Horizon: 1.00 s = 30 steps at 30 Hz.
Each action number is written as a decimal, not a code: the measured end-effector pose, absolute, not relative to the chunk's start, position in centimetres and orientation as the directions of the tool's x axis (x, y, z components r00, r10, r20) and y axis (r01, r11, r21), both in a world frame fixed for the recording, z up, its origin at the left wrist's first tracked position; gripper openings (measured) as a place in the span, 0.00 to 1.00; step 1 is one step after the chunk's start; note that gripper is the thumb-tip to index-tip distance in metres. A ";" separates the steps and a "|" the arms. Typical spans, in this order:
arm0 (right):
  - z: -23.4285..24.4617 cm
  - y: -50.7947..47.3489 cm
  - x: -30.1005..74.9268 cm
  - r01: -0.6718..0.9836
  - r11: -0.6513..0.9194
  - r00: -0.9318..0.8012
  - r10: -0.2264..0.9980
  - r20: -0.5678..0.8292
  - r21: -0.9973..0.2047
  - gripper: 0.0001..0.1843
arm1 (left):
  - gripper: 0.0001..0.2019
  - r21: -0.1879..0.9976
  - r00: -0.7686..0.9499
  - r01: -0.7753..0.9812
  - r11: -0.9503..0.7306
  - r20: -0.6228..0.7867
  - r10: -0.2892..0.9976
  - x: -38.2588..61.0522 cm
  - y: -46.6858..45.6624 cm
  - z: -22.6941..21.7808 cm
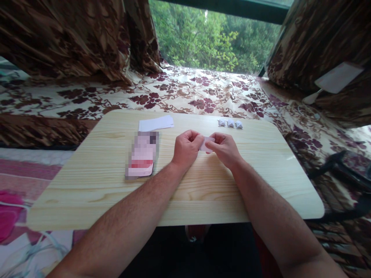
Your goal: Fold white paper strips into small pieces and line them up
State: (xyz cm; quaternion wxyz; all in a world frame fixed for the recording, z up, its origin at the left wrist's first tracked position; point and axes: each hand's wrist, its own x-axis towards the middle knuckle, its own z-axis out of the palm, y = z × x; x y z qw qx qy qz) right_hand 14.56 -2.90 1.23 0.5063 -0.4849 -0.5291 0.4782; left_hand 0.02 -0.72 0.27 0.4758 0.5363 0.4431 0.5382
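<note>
Together, two hands (203, 148) pinch one paper piece (206, 143); three folded pieces (230, 123) beyond.

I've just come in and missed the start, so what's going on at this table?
A person's left hand and right hand pinch a small white paper piece between them, over the wooden table. A phone lies flat to the left, white sheets sit beyond it, and three folded paper shapes stand in a row near the far edge.

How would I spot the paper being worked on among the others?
Find the pale wooden table, then its middle, where the left hand and right hand meet. The small paper piece is pinched between them; the flat sheets and three folded pieces farther back lie untouched.
</note>
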 end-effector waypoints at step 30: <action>1.8 -3.0 14.9 0.151 0.166 0.044 0.984 0.174 -0.974 0.09 | 0.09 0.985 0.105 -0.010 -0.173 0.173 0.979 0.1 -1.1 0.5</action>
